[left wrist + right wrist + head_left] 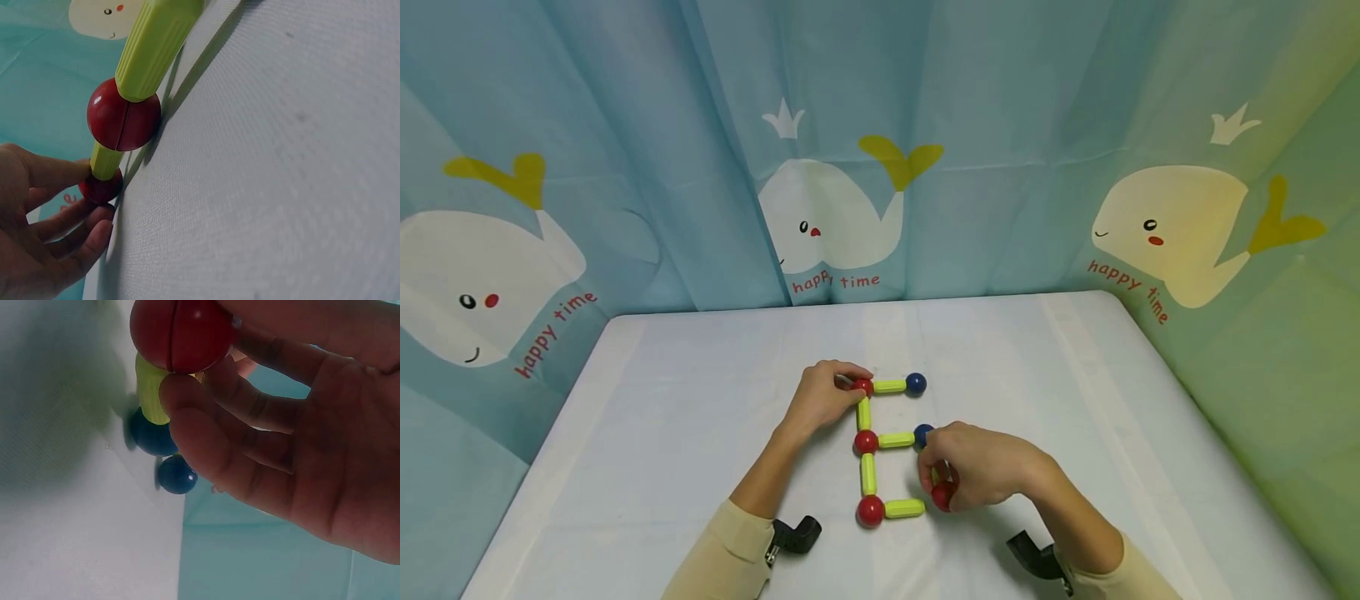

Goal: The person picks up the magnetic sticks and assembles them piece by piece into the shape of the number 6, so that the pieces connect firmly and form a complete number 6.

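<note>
Red balls, blue balls and lime-green rods form a ladder-like figure on the white table. My left hand (822, 398) pinches the top red ball (862, 387), its fingers curled about it in the left wrist view. Below it, rods link the middle red ball (866, 442) and bottom red ball (870, 511). My right hand (981, 464) grips another red ball (943, 496). A green rod (152, 394) runs from that ball toward the middle blue ball (152, 434). The held ball sits just right of the bottom rod's (905, 508) free end, a small gap between them.
The top blue ball (916, 384) ends the upper rod (890, 387). The white table (715, 367) reaches back to a blue curtain (1000, 100) printed with whales. A black wrist mount (797, 535) sits at each sleeve.
</note>
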Action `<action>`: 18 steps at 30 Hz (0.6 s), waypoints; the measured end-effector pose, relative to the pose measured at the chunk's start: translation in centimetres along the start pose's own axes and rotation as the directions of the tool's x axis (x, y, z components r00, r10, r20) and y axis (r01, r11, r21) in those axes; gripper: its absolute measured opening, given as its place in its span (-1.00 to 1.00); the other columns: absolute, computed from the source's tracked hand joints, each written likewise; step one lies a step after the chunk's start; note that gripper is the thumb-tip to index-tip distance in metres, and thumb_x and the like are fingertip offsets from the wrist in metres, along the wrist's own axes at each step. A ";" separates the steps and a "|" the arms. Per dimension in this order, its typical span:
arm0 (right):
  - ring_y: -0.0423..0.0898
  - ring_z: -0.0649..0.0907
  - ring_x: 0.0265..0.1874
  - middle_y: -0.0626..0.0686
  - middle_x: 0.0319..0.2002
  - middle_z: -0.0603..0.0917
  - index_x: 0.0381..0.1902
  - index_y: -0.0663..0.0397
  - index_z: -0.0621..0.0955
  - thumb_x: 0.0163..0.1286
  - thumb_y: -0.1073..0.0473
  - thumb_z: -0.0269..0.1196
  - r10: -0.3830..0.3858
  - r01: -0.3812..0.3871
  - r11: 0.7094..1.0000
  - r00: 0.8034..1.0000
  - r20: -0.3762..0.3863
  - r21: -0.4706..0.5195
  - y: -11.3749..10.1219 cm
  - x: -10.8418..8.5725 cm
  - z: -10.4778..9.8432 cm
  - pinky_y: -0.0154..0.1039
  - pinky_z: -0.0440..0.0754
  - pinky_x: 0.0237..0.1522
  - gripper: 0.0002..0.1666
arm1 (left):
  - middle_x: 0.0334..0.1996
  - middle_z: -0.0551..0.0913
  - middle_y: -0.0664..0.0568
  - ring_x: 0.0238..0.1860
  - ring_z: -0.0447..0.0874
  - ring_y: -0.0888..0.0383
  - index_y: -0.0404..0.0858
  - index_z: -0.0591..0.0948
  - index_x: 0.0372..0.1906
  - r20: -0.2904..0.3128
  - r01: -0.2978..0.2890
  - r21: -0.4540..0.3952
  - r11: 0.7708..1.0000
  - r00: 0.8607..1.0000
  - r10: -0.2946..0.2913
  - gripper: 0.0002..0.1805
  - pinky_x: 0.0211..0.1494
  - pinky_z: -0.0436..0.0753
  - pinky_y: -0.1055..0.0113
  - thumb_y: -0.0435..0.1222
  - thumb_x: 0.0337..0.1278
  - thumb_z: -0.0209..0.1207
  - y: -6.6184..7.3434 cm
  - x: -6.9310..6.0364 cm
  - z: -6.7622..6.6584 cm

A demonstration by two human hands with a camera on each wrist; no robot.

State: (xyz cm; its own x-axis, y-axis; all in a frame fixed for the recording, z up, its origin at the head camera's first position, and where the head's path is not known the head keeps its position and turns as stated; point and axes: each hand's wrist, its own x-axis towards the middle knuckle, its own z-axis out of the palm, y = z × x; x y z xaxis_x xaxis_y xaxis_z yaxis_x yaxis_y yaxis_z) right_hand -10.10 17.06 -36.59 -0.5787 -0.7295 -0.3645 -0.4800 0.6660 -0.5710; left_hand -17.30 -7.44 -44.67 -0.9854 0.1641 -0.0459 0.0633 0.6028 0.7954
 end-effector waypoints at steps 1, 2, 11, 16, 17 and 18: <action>-0.28 0.50 -0.41 -0.18 -0.48 0.58 -0.43 -0.21 0.68 0.03 0.41 0.53 -0.001 0.001 1.000 1.000 0.000 -0.001 0.0 0.0 0.0 -0.37 0.52 -0.36 -0.63 | -0.13 0.77 0.04 -0.18 0.65 0.10 -0.05 0.83 -0.03 0.000 -0.001 0.000 1.000 1.000 0.001 -0.77 -0.10 0.66 0.26 -0.32 0.24 0.39 0.0 0.0 0.0; -0.27 0.51 -0.41 -0.18 -0.48 0.58 -0.44 -0.20 0.68 0.03 0.42 0.53 -0.003 0.003 1.000 1.000 -0.001 -0.003 0.0 0.1 0.1 -0.37 0.51 -0.36 -0.63 | -0.13 0.77 0.04 -0.17 0.65 0.10 -0.06 0.83 -0.03 0.000 -0.001 0.000 1.000 1.000 0.001 -0.77 -0.09 0.66 0.26 -0.32 0.24 0.39 0.0 0.0 0.0; -0.28 0.51 -0.45 -0.17 -0.51 0.59 -0.43 -0.19 0.68 0.03 0.41 0.55 -0.005 0.005 1.000 1.000 -0.002 -0.006 0.1 0.2 0.3 -0.37 0.52 -0.38 -0.63 | -0.11 0.76 0.03 -0.17 0.64 0.09 -0.05 0.83 -0.03 -0.002 0.005 0.000 1.000 1.000 -0.005 -0.77 -0.10 0.67 0.26 -0.32 0.25 0.38 0.0 -0.1 0.0; -0.26 0.54 -0.46 -0.11 -0.49 0.62 -0.41 -0.16 0.70 0.02 0.45 0.53 0.018 -0.019 1.000 1.000 0.010 0.025 0.3 0.4 0.3 -0.37 0.54 -0.40 -0.63 | -0.11 0.76 0.03 -0.18 0.64 0.10 -0.05 0.83 -0.03 -0.002 0.005 -0.004 1.000 1.000 -0.005 -0.77 -0.10 0.67 0.27 -0.32 0.25 0.38 0.0 -0.1 0.0; -0.24 0.55 -0.45 -0.10 -0.48 0.63 -0.40 -0.16 0.70 0.02 0.45 0.52 0.022 -0.023 0.999 1.000 0.011 0.030 0.4 0.5 0.3 -0.37 0.55 -0.39 -0.63 | -0.11 0.76 0.03 -0.18 0.64 0.11 -0.05 0.83 -0.04 -0.003 0.004 -0.005 1.000 1.000 -0.004 -0.77 -0.10 0.67 0.27 -0.32 0.25 0.38 0.0 -0.1 -0.1; -0.23 0.56 -0.44 -0.09 -0.46 0.63 -0.39 -0.15 0.71 0.02 0.46 0.51 0.026 -0.026 0.999 1.000 0.010 0.036 0.4 0.5 0.3 -0.36 0.55 -0.38 -0.63 | -0.10 0.76 0.03 -0.17 0.64 0.11 -0.05 0.84 -0.04 -0.002 0.003 -0.004 1.000 1.000 -0.003 -0.77 -0.10 0.67 0.27 -0.32 0.24 0.38 0.1 -0.1 -0.1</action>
State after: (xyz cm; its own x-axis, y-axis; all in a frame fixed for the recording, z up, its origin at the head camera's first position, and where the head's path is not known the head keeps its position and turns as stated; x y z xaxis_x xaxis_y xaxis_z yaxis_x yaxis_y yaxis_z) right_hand -10.39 16.95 -37.25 -0.5841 -0.7135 -0.3869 -0.4401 0.6790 -0.5876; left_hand -17.22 -7.48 -44.57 -0.9859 0.1603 -0.0470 0.0596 0.6002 0.7977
